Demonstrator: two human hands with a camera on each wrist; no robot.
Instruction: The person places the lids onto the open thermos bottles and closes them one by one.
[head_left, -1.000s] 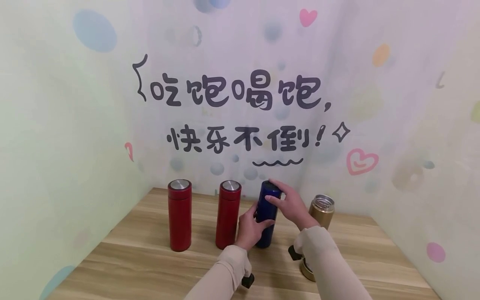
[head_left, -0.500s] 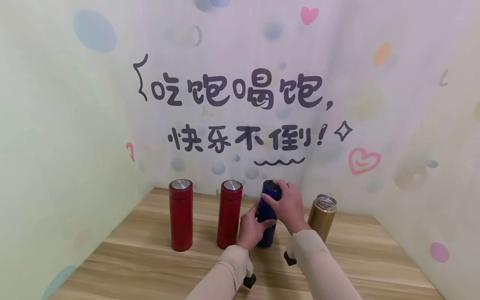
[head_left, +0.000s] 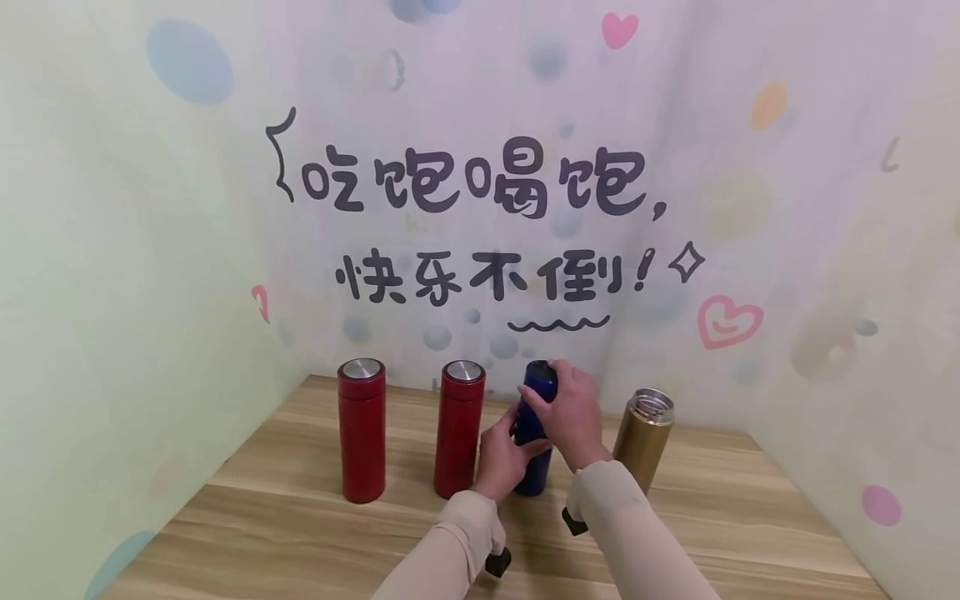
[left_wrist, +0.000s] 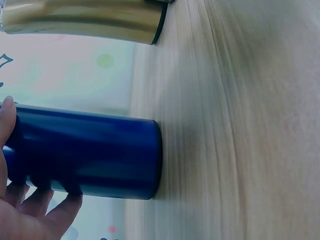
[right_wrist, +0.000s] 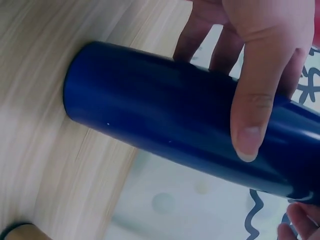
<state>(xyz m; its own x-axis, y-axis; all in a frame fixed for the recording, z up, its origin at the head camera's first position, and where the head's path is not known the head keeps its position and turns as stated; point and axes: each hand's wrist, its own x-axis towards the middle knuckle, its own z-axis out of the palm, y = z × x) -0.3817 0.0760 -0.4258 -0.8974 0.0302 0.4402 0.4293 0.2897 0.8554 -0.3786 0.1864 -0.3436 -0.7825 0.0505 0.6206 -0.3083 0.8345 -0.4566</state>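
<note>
A blue thermos bottle [head_left: 532, 475] stands upright on the wooden table [head_left: 262, 533]. My left hand [head_left: 500, 458] grips its body at mid-height, the thumb lying across the near side. Higher up, my right hand [head_left: 573, 417] holds the dark-topped lid [head_left: 538, 368], thumb on the left and fingers around the far right. In the left wrist view, the base of the blue bottle [left_wrist: 100, 155] meets the wood. The right wrist view catches the left thumb [right_wrist: 251, 125] pressed along the bottle and right fingertips near the top end.
Two red thermos bottles [head_left: 362, 442] [head_left: 457, 433] with silver-topped lids stand to the left, the nearer one just beside my left hand. A gold thermos bottle [head_left: 647, 437] without its lid stands behind my right forearm. A printed curtain [head_left: 480, 100] hangs behind the table.
My right hand has swung round the lid, its wrist moving left and its fingers bending more. The gold lid seen earlier is now hidden by my right sleeve. The left hand keeps its grip.
</note>
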